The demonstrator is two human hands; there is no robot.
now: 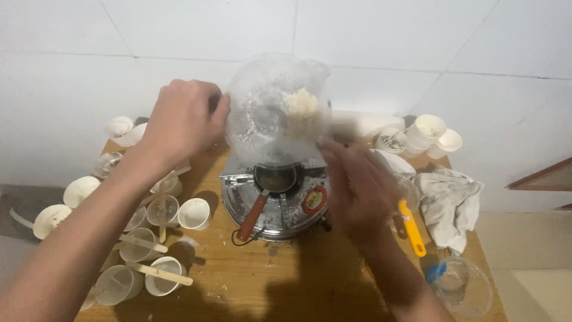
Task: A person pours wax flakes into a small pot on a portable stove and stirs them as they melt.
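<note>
The left hand (pixel 182 119) is closed around the rim or handle of a clear plastic jug (pixel 277 110), holding it tipped above a small round stove (pixel 274 203) so that its mouth faces the camera. One clump of pale, crumbly stuff (pixel 301 104) clings inside the jug near the upper right wall. The right hand (pixel 357 185) sits just below and to the right of the jug, its fingers bent and blurred; it seems to touch the jug's lower edge, though I cannot tell whether it grips anything.

On the stove stands one small dark pot (pixel 275 177) with a red-brown handle (pixel 253 216) pointing toward the person. The stove rests on a wooden table (pixel 238 280).

Left of the stove is a cluster of white paper cups (pixel 194 213); I count about ten there, some partly hidden behind the left arm. Three flat wooden sticks (pixel 161 273) lie across them, and a fourth stands upright among them. At the far right corner there are about four more white cups (pixel 429 128), stacked or leaning together. One crumpled grey cloth (pixel 450 203) lies on the right side, with one yellow-handled tool (pixel 412 228) just beside it. One clear plastic container (pixel 462 286) sits at the near right corner.
</note>
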